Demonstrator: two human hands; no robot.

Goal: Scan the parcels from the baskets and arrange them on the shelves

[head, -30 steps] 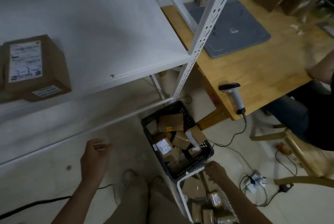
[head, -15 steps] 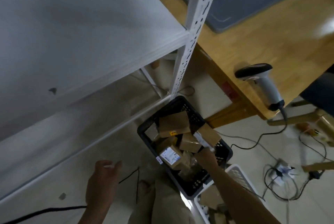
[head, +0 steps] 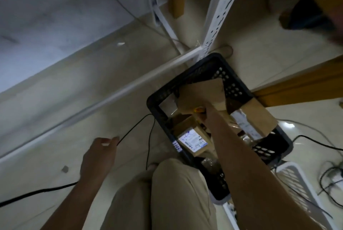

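The parcel [head: 200,94] lies topmost at the far end of the basket [head: 154,105], which sits on the floor by the shelf post [head: 219,16]. The right grip [head: 205,115] meets its near edge, likely to lift it for scanning. Blur hides whether it is closed. The left grip [head: 100,153] hangs slack and empty at left.

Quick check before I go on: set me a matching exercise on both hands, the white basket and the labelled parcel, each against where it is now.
Things:
1 right hand
2 left hand
3 white basket
4 labelled parcel

Places:
a over the floor, holding nothing
b in the black basket, label up
c on a brown parcel in the black basket
d beside the black basket

Pairs: 1-c, 2-a, 3-d, 4-b
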